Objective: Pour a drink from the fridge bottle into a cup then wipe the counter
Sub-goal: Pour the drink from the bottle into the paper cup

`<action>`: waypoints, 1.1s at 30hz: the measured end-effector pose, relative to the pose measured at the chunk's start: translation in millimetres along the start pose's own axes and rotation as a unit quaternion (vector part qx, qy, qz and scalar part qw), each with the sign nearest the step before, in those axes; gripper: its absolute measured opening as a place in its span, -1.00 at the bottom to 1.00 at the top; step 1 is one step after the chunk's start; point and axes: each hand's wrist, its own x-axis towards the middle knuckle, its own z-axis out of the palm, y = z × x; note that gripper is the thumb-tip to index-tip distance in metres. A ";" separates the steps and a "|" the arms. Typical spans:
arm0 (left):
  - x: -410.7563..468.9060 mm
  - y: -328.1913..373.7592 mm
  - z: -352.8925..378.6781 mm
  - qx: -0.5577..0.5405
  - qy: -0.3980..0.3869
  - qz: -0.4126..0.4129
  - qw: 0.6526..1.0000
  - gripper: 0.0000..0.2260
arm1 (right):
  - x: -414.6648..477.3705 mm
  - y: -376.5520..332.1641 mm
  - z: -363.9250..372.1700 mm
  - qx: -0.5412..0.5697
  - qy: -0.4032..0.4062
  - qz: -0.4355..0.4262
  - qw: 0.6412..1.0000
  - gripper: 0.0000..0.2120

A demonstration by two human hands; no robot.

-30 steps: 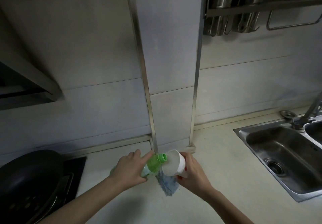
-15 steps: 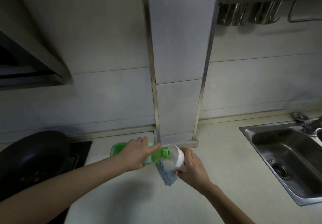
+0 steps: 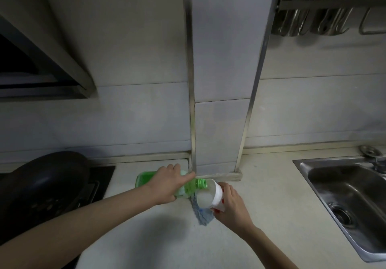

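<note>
My left hand (image 3: 170, 183) grips a green plastic bottle (image 3: 194, 186) that lies tipped almost flat, its open neck pointing right into a white paper cup (image 3: 210, 195). My right hand (image 3: 230, 205) holds that cup tilted toward the bottle's mouth, and pale liquid shows inside it. Both are held just above the light counter (image 3: 261, 216). A blue cloth (image 3: 201, 214) lies on the counter directly under the cup, partly hidden by it.
A black pan (image 3: 41, 185) sits on the dark stove (image 3: 100, 181) at the left. A steel sink (image 3: 344, 197) with a tap base (image 3: 373, 158) is at the right. A tiled pillar (image 3: 221, 101) stands right behind the hands, with a utensil rack (image 3: 325, 7) at upper right.
The bottle has tipped from a slant to nearly level, its base swinging out to the left. The cup stays at its mouth and now holds liquid. The view has shifted downward.
</note>
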 end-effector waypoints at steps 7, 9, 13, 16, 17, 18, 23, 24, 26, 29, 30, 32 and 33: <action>-5.6 -5.1 -4.8 0.008 0.005 -0.009 1.000 -0.26 | 3.2 0.3 1.7 0.002 -0.004 0.002 1.000 -0.25; -6.8 -7.0 -6.4 0.011 0.004 -0.014 1.000 -0.26 | 3.4 -1.8 2.9 0.009 -0.007 0.003 1.000 -0.25; -10.5 -9.1 -8.4 0.011 0.008 -0.019 1.000 -0.26 | 3.8 -2.7 6.5 0.013 -0.012 0.003 1.000 -0.25; -14.4 -9.3 -9.1 0.011 0.007 -0.020 1.000 -0.27 | 2.6 -3.6 9.8 0.020 -0.017 0.006 1.000 -0.25; -15.9 -9.3 -9.1 0.011 0.008 -0.021 1.000 -0.27 | 1.8 -3.8 11.1 0.022 -0.018 0.005 1.000 -0.24; -17.1 -9.2 -9.2 0.012 0.009 -0.022 1.000 -0.27 | 0.8 -4.1 12.5 0.023 -0.019 0.005 1.000 -0.24; -22.9 -9.4 -11.5 0.017 0.010 -0.028 0.999 -0.27 | -4.5 -3.1 17.8 0.035 -0.019 0.005 0.999 -0.22; -24.3 -8.8 -11.8 0.019 0.009 -0.029 0.999 -0.27 | -5.3 -3.7 18.1 0.040 -0.017 0.006 0.999 -0.22; -26.8 -7.2 -12.1 0.021 0.009 -0.032 0.999 -0.28 | -6.3 -6.8 17.7 0.053 -0.006 0.009 0.999 -0.25; -29.1 -5.0 -12.7 0.024 0.010 -0.036 0.999 -0.28 | -6.4 -11.1 17.4 0.077 0.007 0.013 0.997 -0.26; -29.7 -4.2 -13.1 0.026 0.010 -0.036 0.999 -0.28 | -6.7 -11.7 17.5 0.086 0.009 0.017 0.996 -0.24; -30.6 -2.5 -13.3 0.027 0.008 -0.033 0.999 -0.28 | -7.3 -13.4 17.5 0.118 0.008 0.031 0.992 -0.23; -30.9 -1.6 -13.1 0.028 0.006 -0.032 0.999 -0.29 | -7.8 -14.0 18.1 0.138 0.006 0.037 0.990 -0.24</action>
